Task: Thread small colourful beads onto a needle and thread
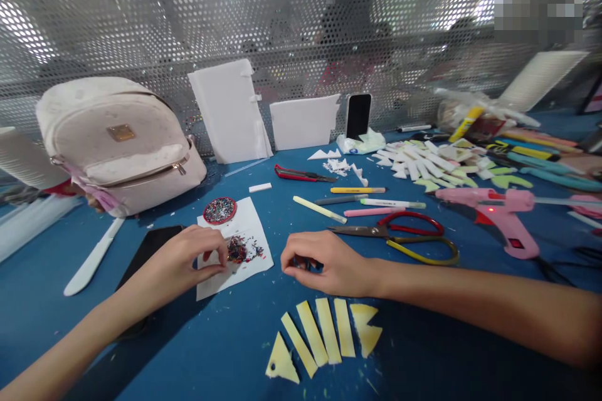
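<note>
My left hand (202, 254) is held over a white paper sheet (249, 222), thumb and forefinger pinched together beside a small heap of dark, red and blue bits (239, 249). Whatever the pinch holds is too small to name. My right hand (329, 263) rests on the table with its fingers curled; dark shapes show in the gap, but I cannot make them out. In front of it lie yellow cut pieces in a fish-like row: a head with a hole (282, 360), several strips (328, 332) and a notched tail (367, 329). A red-rimmed disc (219, 210) of speckled bits sits on the paper's far corner.
Scissors (362, 231), coloured pens (357, 190) and a red cutter (303, 173) lie beyond my right hand. A pink glue gun (498, 207) stands right, near piled foam pieces (423, 160). A backpack (126, 144) and white knife (94, 260) are left; a phone (358, 116) leans behind.
</note>
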A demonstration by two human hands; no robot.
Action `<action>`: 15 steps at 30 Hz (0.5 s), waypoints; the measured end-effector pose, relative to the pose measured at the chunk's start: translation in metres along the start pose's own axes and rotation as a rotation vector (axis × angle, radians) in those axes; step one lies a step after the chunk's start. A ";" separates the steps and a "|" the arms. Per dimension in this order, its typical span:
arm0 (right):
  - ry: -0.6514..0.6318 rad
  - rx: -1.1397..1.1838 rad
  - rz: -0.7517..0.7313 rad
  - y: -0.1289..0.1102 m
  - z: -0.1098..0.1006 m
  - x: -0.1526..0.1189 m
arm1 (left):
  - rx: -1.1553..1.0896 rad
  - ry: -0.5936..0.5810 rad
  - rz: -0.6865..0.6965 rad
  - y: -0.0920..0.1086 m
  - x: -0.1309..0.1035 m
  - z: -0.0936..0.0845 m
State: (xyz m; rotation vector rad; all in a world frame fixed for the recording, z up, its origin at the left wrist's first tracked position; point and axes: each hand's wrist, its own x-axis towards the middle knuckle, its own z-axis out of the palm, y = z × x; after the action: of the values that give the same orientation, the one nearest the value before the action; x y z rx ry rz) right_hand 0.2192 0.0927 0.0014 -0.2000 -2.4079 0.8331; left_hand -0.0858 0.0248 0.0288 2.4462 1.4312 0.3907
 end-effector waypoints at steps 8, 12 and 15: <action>0.006 0.014 -0.005 0.001 0.000 0.000 | -0.025 0.014 0.072 0.001 0.002 0.005; 0.006 0.024 -0.008 0.001 0.001 0.000 | 0.128 0.086 -0.020 -0.023 0.007 -0.009; 0.003 0.022 -0.005 0.001 0.001 0.000 | 0.227 0.189 -0.131 -0.045 0.014 -0.023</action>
State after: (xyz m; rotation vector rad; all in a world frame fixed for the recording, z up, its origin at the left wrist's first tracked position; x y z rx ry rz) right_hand 0.2188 0.0929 -0.0002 -0.1869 -2.3946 0.8560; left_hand -0.1239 0.0603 0.0349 2.5256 1.7930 0.4637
